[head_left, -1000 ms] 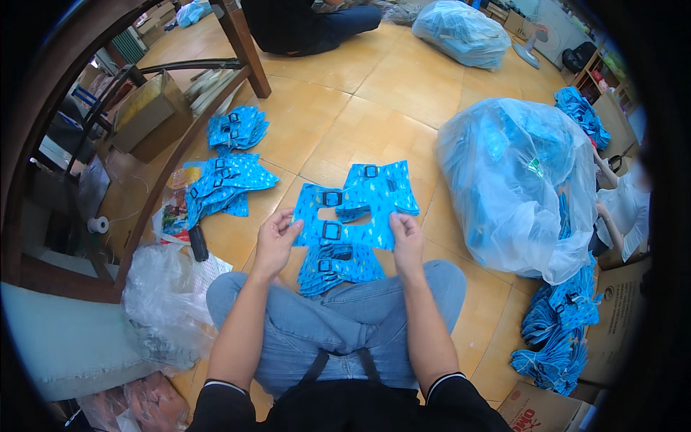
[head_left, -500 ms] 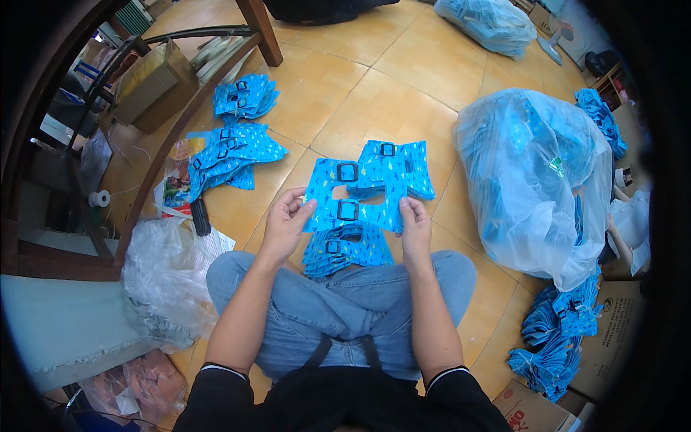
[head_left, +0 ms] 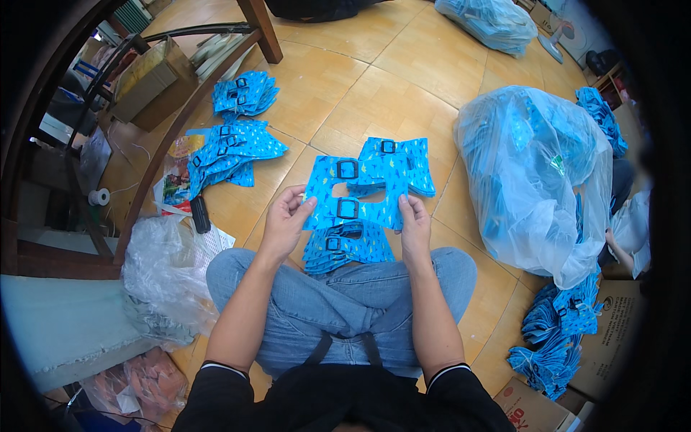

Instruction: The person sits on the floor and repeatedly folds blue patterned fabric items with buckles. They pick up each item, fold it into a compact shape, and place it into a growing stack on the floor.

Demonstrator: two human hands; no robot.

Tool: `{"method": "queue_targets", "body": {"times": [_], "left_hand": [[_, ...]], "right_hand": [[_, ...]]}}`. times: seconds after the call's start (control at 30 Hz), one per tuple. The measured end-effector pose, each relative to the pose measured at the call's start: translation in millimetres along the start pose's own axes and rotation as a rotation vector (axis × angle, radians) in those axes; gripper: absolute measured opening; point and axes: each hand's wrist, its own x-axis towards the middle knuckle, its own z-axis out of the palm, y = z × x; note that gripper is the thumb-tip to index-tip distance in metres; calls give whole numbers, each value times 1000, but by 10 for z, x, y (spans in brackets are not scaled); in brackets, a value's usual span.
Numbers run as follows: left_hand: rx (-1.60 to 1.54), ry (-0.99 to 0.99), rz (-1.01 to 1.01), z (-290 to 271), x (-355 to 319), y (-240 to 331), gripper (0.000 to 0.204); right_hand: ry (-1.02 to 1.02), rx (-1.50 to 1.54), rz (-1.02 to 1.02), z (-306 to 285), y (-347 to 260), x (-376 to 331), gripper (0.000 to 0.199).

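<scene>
Between my two hands I hold up a blue patterned fabric piece with black square frames on it and a cut-out opening. My left hand pinches its left edge, thumb on top. At the right edge my right hand grips it the same way. Just beyond it on the floor lies a stack of like blue pieces, partly covered by the held one. Another stack sits nearer, in front of my crossed legs, its upper part hidden.
Two more stacks of blue pieces lie at the left beside clear plastic and a black tool-like object. A large filled plastic bag stands at the right, with bundled blue pieces and cartons nearer. Wooden furniture legs rise at the left.
Both hands keep their grip on the blue fabric piece, nearly still. At the right, behind the bag, another person's dark-clothed limb shows more than before.
</scene>
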Motion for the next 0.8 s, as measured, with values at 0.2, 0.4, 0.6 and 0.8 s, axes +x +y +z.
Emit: {"method": "queue_targets", "body": {"times": [0.2, 0.4, 0.6, 0.8], "left_hand": [[-14, -8, -10, -4, 5, -11, 26], [-25, -27, -11, 2, -5, 10, 26], [-13, -71, -7, 18, -28, 56, 24], [-1, -127, 46, 25, -30, 75, 23]], "right_hand": [[-9, -10, 0, -3, -1, 0, 22], [-18, -26, 11, -2, -10, -3, 20], [-4, -13, 15, 22, -15, -12, 20], [-16, -48, 21, 16, -8, -9, 20]]}}
